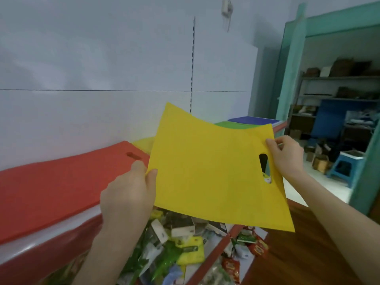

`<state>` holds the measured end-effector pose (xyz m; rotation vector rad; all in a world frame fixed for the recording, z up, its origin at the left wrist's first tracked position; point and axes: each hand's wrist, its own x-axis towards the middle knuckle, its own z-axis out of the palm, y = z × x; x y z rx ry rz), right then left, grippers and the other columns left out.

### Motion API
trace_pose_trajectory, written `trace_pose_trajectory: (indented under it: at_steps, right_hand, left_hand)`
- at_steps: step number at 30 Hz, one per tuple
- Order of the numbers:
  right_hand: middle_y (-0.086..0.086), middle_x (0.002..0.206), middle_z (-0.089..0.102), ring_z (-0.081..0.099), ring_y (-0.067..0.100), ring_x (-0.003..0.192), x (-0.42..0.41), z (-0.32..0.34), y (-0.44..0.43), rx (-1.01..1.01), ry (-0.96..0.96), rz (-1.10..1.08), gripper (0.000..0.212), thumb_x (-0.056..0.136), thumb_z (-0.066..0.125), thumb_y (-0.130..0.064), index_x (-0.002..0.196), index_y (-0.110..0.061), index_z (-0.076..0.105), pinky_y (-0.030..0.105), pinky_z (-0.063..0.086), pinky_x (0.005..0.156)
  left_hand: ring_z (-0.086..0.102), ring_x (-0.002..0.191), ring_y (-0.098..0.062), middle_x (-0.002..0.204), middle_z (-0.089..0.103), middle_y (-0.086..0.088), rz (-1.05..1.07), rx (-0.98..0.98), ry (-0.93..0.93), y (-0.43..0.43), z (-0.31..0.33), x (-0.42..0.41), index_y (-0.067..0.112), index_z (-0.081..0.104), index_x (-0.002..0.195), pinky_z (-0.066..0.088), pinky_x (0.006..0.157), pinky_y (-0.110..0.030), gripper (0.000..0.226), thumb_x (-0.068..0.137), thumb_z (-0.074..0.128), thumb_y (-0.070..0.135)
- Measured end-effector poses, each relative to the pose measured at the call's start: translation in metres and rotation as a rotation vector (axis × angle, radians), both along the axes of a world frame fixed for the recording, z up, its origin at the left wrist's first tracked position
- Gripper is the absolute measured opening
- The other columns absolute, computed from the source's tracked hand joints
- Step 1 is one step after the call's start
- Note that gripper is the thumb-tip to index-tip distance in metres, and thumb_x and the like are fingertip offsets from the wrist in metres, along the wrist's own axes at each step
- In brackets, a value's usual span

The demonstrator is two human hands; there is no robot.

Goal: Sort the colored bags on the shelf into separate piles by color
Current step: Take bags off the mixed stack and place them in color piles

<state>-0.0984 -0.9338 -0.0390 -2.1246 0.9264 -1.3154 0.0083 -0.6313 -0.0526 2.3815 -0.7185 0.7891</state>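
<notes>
I hold a flat yellow bag point(209, 171) with a cut-out handle slot up in the air in front of the shelf. My left hand point(129, 194) pinches its left edge between thumb and fingers. My right hand point(285, 155) pinches its upper right corner beside the slot. On the shelf lies a red pile point(61, 186) at the left. Behind the held bag show a yellow pile point(144, 143), a green pile point(234, 125) and a blue pile point(255, 120) farther right; the held bag hides most of them.
The white shelf edge point(47, 236) runs along below the red pile. Lower shelves hold several snack packets point(181, 243). A white back panel point(102, 68) rises behind. At the right, a doorway opens to a storeroom with a blue stool point(345, 165) and racks.
</notes>
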Motion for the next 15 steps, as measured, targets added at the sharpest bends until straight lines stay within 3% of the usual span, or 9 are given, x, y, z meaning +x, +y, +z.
trace_pose_trajectory:
  at_steps: [5,9,12,15]
  right_hand:
    - [0.007,0.093,0.059,0.054,0.019,0.081,0.042,0.015,-0.051,-0.02,-0.01,0.01,0.032,0.097,0.046,-0.03,0.109,-0.002,0.058,0.031,0.043,0.071]
    - [0.007,0.094,0.058,0.054,0.019,0.081,0.078,0.029,-0.081,-0.046,-0.048,0.025,0.035,0.097,0.046,-0.033,0.111,-0.003,0.057,0.03,0.041,0.069]
    - [0.008,0.098,0.06,0.053,0.021,0.086,0.106,0.034,-0.097,-0.08,-0.071,0.048,0.036,0.097,0.046,-0.035,0.11,-0.003,0.057,0.033,0.042,0.073]
    - [0.009,0.102,0.06,0.054,0.022,0.092,0.139,0.038,-0.112,-0.075,-0.086,0.108,0.037,0.096,0.046,-0.036,0.111,-0.004,0.057,0.034,0.041,0.076]
  left_hand:
    - [0.043,0.06,-0.028,0.053,0.034,0.004,-0.015,-0.072,0.045,-0.045,0.011,0.025,0.017,0.043,0.08,0.029,0.055,-0.031,0.025,0.093,0.046,0.038]
    - [0.044,0.038,-0.031,0.044,0.03,0.001,-0.047,-0.064,-0.035,-0.066,0.019,0.04,0.008,0.048,0.063,0.027,0.046,-0.025,0.03,0.079,0.071,0.019]
    - [0.035,0.049,-0.025,0.05,0.029,0.004,0.082,-0.002,-0.007,-0.078,0.016,0.049,0.013,0.04,0.07,0.019,0.047,-0.025,0.029,0.093,0.049,0.03]
    - [0.039,0.066,-0.023,0.062,0.034,0.006,0.214,0.099,-0.006,-0.091,0.02,0.059,0.019,0.034,0.081,0.027,0.056,-0.029,0.03,0.098,0.022,0.041]
